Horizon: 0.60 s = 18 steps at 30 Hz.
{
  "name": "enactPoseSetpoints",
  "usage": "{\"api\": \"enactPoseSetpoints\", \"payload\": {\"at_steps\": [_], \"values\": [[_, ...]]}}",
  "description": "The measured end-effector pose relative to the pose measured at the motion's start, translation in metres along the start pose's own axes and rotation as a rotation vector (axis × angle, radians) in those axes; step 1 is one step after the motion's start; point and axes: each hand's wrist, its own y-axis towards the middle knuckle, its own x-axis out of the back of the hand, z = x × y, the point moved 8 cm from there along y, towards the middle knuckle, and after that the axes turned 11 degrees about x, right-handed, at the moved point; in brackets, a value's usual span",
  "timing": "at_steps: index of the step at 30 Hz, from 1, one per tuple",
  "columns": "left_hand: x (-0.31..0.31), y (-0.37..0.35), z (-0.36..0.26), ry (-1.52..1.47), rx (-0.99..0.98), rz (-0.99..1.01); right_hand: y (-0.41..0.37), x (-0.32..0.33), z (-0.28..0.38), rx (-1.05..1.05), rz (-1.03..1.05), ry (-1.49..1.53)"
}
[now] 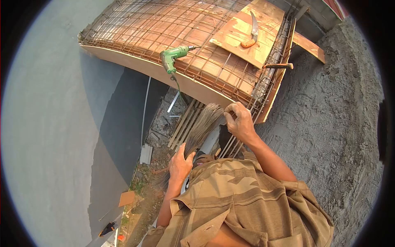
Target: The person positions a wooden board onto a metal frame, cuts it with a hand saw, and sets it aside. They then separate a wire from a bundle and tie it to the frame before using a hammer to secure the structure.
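Observation:
A thick bundle of thin grey-brown strands, which looks like tie wire (pixel 200 127), slants up in front of my body. My left hand (pixel 180 165) is wrapped round its lower part, and some strands trail below that hand. With fingers pinched together, my right hand (pixel 240 120) is at the upper end of the bundle, at the strand tips. How many strands lie between its fingertips is too fine to make out. Just beyond my right hand is the near corner of a rebar mesh (pixel 164 29) over curved wooden formwork.
A green power drill (pixel 174 57) lies on the mesh edge, its cable hanging down. A plywood sheet (pixel 263 20) on the mesh bears a curved hand saw (pixel 252 35). A hammer (pixel 279 66) rests beside it. Rough grey wall (pixel 321 107) rises at right; wooden slats (pixel 187 123) lie below.

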Motion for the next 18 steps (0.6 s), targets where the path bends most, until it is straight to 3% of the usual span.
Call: {"api": "enactPoseSetpoints", "payload": {"at_steps": [3,6,9,10,13,17,18], "values": [[0.000,0.002,0.001,-0.019,0.027,0.014,-0.006,-0.001,0.014,0.160,-0.046,-0.103],[-0.003,0.004,0.006,-0.004,0.010,-0.007,-0.006,-0.004,0.002,0.107,-0.005,-0.090],[-0.002,0.002,0.008,0.026,0.037,0.011,-0.002,-0.007,-0.009,-0.136,0.138,0.046],[-0.003,0.004,0.009,0.028,0.058,0.026,-0.008,-0.012,-0.022,-0.308,0.199,0.107],[-0.006,0.007,0.016,0.006,0.034,-0.026,-0.020,-0.019,-0.039,-0.541,0.234,0.329],[-0.010,0.008,0.015,0.003,0.072,0.021,-0.006,-0.007,0.001,0.096,0.123,-0.090],[-0.011,0.008,0.014,0.013,0.080,0.029,-0.008,-0.008,0.000,0.084,0.126,-0.097]]}}
